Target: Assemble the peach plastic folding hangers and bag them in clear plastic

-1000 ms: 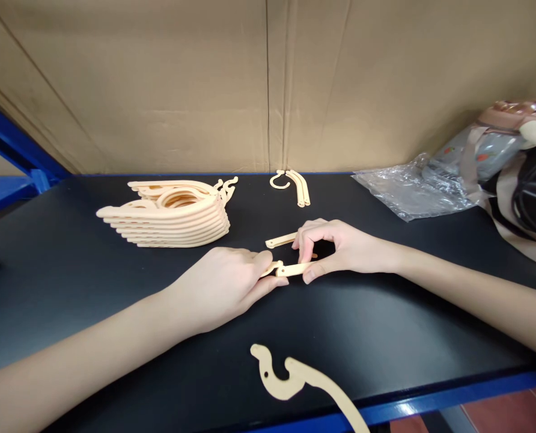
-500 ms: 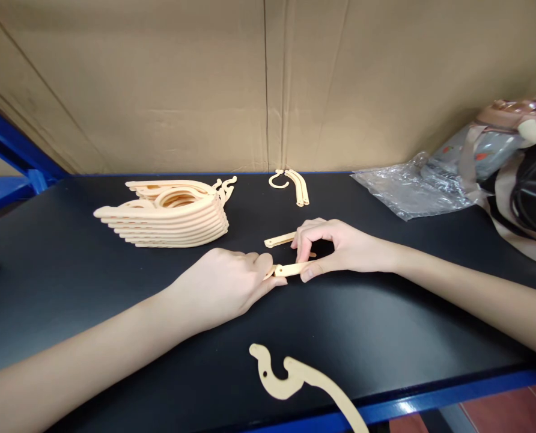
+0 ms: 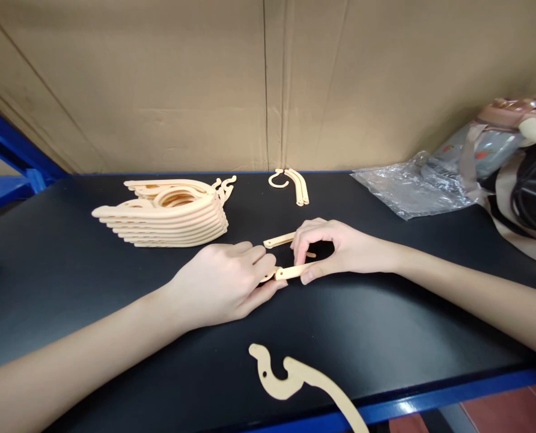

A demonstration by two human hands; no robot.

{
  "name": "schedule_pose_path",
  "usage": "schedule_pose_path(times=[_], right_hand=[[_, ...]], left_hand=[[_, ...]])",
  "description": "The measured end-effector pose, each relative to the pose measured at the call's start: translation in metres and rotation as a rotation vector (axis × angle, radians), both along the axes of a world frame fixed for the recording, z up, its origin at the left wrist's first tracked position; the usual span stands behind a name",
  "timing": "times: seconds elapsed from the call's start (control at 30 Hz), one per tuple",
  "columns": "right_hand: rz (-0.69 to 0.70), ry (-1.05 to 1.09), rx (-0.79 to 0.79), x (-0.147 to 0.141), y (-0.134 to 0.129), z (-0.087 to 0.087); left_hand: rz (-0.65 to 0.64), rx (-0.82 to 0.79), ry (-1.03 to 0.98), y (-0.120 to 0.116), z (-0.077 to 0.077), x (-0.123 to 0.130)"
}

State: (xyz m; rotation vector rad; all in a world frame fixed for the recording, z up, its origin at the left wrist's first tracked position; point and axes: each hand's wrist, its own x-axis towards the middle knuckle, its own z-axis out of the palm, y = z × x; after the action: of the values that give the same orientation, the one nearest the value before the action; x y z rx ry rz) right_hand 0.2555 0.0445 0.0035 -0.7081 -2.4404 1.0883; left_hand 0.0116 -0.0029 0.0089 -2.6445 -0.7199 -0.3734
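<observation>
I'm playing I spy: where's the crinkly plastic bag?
In the head view, the plastic bag lies on the table, back right, beside the bottle.

On the table [image 3: 182, 373] lie the hanger stack [image 3: 173, 224], left, and wrapper [image 3: 403, 186], right (a hanger part [image 3: 279, 386] in front).

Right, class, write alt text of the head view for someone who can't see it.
Left hand and right hand hold cream parts end to end over a black table; stacked cream pieces lie behind, left, and crumpled clear plastic lies right.
</observation>
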Motion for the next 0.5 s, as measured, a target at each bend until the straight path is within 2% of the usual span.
schedule_pose_path(times=[0.17, 0.5], right_hand=[[0.011, -0.001, 0.010, 0.0008, 0.0005, 0.0003], [0.001, 0.007, -0.050, 0.0016, 0.0002, 0.0006]], left_hand=[[-0.011, -0.012, -0.024, -0.0008, 0.0007, 0.0002], [-0.031, 0.105, -0.122, 0.0000, -0.0051, -0.0014]])
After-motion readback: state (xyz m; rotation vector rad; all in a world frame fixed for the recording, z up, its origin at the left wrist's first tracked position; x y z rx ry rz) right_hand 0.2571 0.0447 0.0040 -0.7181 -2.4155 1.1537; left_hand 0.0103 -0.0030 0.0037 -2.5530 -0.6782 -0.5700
